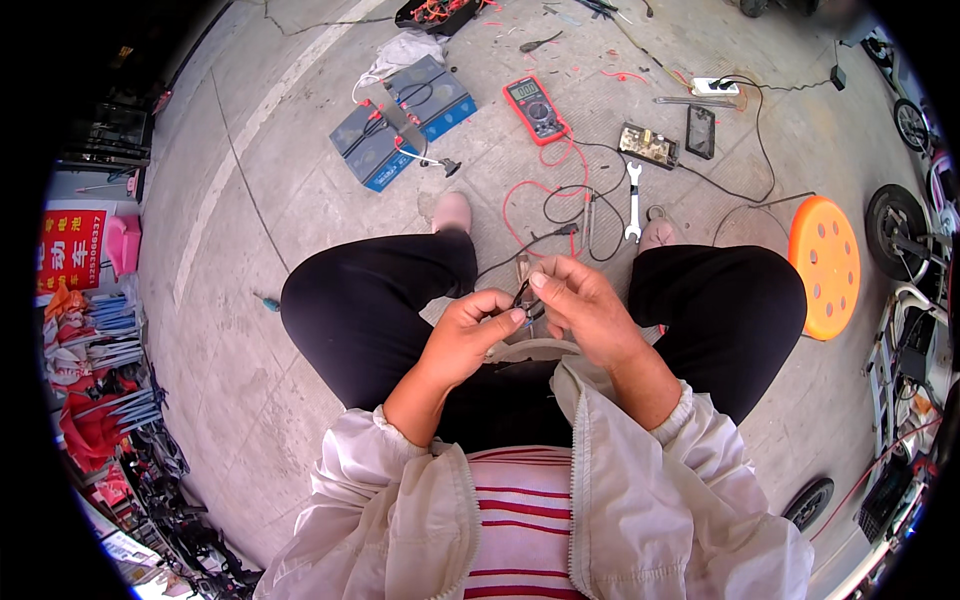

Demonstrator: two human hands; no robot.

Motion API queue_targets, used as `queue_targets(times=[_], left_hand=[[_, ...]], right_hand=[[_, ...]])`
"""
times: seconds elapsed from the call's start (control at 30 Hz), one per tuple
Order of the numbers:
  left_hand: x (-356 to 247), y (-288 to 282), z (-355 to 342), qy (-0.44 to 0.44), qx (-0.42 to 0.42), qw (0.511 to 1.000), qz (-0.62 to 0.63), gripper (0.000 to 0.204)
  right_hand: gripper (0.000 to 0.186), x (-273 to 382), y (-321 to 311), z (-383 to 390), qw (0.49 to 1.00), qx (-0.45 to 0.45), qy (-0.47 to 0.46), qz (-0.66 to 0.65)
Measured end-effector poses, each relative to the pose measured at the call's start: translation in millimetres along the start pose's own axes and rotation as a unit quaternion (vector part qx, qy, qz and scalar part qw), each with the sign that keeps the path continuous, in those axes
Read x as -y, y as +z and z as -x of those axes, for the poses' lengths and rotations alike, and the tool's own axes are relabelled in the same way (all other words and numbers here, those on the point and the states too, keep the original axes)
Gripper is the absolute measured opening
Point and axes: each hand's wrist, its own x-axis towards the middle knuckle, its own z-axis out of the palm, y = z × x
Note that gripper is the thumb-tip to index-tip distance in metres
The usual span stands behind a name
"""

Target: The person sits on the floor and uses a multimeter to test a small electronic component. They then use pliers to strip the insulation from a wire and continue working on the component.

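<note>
Both of my hands meet in front of my lap, between my knees. My left hand [468,335] is closed, thumb and fingers pinching a thin black wire [521,293]. Close beside it, my right hand [588,308] pinches the same wire between thumb and forefinger. The wire's ends are partly hidden by the fingers. Just past my fingertips, a black cable with a plug [568,230] lies on the floor. Beyond it rests a red multimeter [537,110] with red and black test leads. An opened charger case with its circuit board [648,146] sits to the right.
Two blue-and-black batteries [375,148] stand at the left front. A wrench [633,200] lies near my right foot, with a black case cover [700,132] and a white power strip [715,87] farther off. An orange stool [826,267] stands right, near wheels [895,232].
</note>
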Motion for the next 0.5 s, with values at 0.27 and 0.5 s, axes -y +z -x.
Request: queue_targets(times=[0.27,0.5], left_hand=[[-2.2,-6.3,-3.6,-0.058,-0.053,0.990,0.119,0.013],[5.9,-5.6,-5.3,-0.047,-0.073,0.994,0.071,0.021]], right_hand=[[0.028,-27.8,-3.9,-4.0,0.987,0.029,-0.106,0.121],[0.013,-18.6,2.6,-1.0,0.981,0.000,-0.057,0.185]])
